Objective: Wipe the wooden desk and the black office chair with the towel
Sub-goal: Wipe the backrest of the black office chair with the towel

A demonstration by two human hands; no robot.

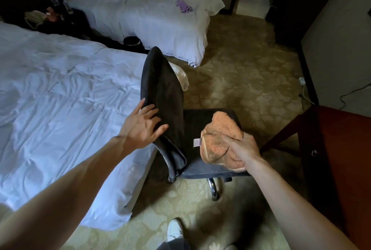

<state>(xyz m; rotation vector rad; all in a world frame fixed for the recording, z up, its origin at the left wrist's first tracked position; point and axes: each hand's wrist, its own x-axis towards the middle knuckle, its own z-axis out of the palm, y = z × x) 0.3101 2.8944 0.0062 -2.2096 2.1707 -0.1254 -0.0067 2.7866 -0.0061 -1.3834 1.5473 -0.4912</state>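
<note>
The black office chair [164, 89] stands between a bed and the desk, its backrest turned towards the bed. My left hand [141, 124] rests on the backrest's near edge with fingers spread and straight. My right hand [242, 149] grips a bunched orange towel [221, 131] and presses it onto the chair's seat [198, 121]. A white label sticks out of the towel's left side. The dark reddish wooden desk [341, 149] fills the right edge, with a small drawer knob showing.
A white bed [60, 99] lies close on the left, a second bed [150, 15] farther back. A dark bin [131, 41] sits between them. Cables and a plug [302, 81] trail along the right wall. My white shoe [175, 229] stands on patterned carpet.
</note>
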